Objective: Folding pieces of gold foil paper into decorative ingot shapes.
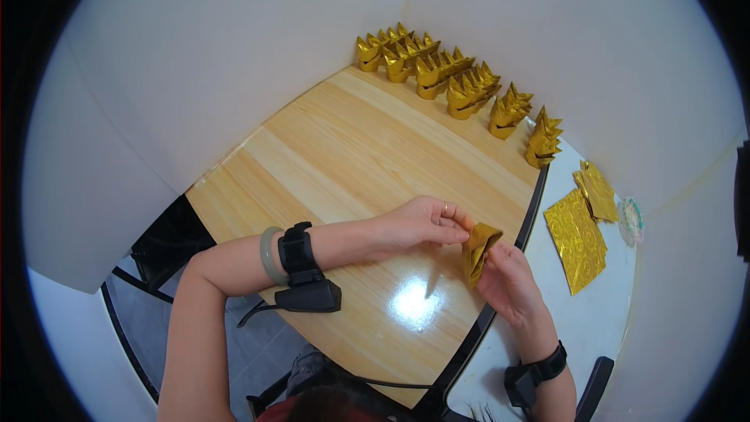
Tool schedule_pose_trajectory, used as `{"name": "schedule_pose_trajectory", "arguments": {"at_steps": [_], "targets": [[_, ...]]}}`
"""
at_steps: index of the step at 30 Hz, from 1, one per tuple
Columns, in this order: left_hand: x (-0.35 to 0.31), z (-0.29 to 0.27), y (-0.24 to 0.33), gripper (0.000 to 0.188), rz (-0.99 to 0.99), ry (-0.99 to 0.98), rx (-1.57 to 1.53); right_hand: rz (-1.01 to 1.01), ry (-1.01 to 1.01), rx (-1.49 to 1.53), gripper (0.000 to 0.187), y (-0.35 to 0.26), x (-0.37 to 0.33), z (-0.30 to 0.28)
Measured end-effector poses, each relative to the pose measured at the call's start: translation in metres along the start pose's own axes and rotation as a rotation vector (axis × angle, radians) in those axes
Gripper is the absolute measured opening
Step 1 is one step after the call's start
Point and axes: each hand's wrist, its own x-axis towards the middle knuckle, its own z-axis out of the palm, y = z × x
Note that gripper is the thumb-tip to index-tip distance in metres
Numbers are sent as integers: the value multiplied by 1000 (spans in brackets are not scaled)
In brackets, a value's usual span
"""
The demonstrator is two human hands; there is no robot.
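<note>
In the head view, a small folded piece of shiny gold paper (475,258), creased into a hollow loop that narrows downward, is held above the pale wooden table (336,148), near its right edge. The left hand (430,223) pinches its left side between thumb and fingers; the right hand (509,283) pinches its right.

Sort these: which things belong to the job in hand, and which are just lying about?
Likely the job in hand:
folded gold paper piece, held by left fingers and right fingers
patterned gold sheets, at right
spiked gold folds, in rows at back

Apparently lying about:
round white-and-green item, kind unclear
</note>
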Motion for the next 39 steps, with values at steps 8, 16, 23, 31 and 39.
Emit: {"name": "schedule_pose_trajectory", "arguments": {"at_steps": [8, 16, 23, 31, 39], "targets": [[-2, 0, -4, 19, -102, -22, -285, 20, 103, 64, 28, -1, -3, 8], [0, 1, -3, 19, -31, 13, -385, -15, -2, 192, 33, 1, -2, 1], [-3, -2, -1, 15, -82, 91, -291, 8, 52, 189, 32, 1, 0, 6], [-4, 3, 12, 35, 504, 148, 781, 151, 81, 35, 25, -13, -2, -10], [-18, 11, 28, 34, 657, -150, 1383, 205, 161, -210, 20, -11, -2, 0]]}}
